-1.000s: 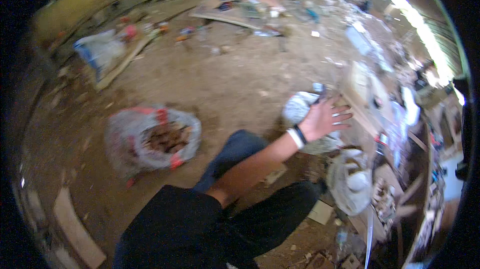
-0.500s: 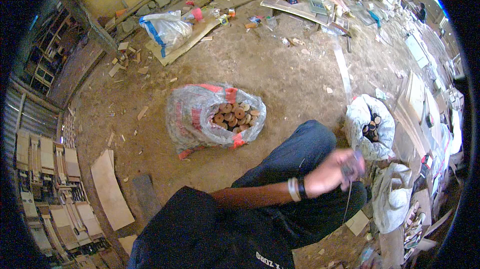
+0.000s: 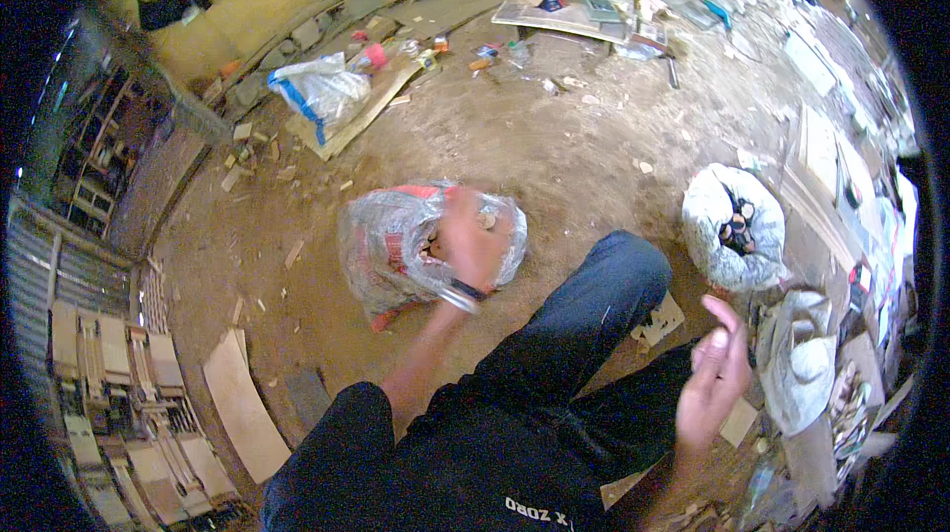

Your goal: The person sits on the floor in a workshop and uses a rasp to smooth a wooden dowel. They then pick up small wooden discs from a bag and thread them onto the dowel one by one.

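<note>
One plastic bag with red markings (image 3: 368,247) was set on the ground (image 3: 574,156), its uncounted round pieces (image 3: 431,247) partly covered by the left hand (image 3: 475,243), whose grip could not be told for blur; the right hand (image 3: 711,384) was held well apart, its fingers loosely bent, nothing seen between them. To the right, two white bags were seen; one upright (image 3: 706,225), holding several dark pieces (image 3: 738,227), one slumped (image 3: 795,384).

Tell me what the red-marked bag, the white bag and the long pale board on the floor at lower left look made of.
Red-marked bag: probably thin plastic, greyish and glossy, judging by its shiny creases.
White bag: likely plastic too, perhaps woven; its crumpled folds don't settle which.
Long pale board: apparently bare wood or plywood, going by its even tan, matt face.
</note>
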`<action>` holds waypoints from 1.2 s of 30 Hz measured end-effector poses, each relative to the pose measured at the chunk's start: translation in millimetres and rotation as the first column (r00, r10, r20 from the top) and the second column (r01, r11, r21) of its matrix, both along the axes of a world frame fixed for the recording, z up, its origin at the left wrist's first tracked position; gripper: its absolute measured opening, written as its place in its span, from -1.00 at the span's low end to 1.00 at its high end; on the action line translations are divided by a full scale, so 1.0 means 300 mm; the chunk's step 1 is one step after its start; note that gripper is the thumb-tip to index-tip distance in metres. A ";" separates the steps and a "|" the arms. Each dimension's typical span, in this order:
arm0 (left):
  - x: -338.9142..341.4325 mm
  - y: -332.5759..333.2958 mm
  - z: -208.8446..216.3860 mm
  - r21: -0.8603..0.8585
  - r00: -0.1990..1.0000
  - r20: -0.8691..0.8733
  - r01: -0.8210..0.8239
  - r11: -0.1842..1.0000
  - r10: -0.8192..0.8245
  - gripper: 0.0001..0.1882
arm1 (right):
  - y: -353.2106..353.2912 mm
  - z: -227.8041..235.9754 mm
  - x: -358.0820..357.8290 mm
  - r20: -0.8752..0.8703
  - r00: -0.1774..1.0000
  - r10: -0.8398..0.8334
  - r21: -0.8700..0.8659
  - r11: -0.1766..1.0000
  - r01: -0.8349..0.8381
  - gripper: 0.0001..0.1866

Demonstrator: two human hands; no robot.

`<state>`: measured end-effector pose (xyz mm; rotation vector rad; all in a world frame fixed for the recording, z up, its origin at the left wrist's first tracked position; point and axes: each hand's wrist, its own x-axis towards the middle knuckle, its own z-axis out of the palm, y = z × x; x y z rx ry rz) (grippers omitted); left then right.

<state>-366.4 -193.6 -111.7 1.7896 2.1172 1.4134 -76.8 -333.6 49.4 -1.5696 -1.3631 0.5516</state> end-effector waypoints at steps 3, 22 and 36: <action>-0.376 0.091 -0.225 -0.395 0.809 -0.476 -0.547 0.738 0.344 -0.24 | -0.010 -0.050 -0.013 -0.042 0.994 0.105 0.028 0.994 -0.103 -0.69; -0.742 -0.007 -0.410 -0.495 0.951 0.254 -0.030 0.868 0.177 -0.61 | 0.000 -0.114 0.126 0.124 0.992 0.034 0.141 0.989 -0.052 -0.59; -0.237 0.113 -0.687 -0.549 0.839 -0.447 0.016 0.836 -0.310 -0.51 | -0.078 -0.091 0.112 0.323 0.937 0.134 -0.239 0.969 -0.056 -0.64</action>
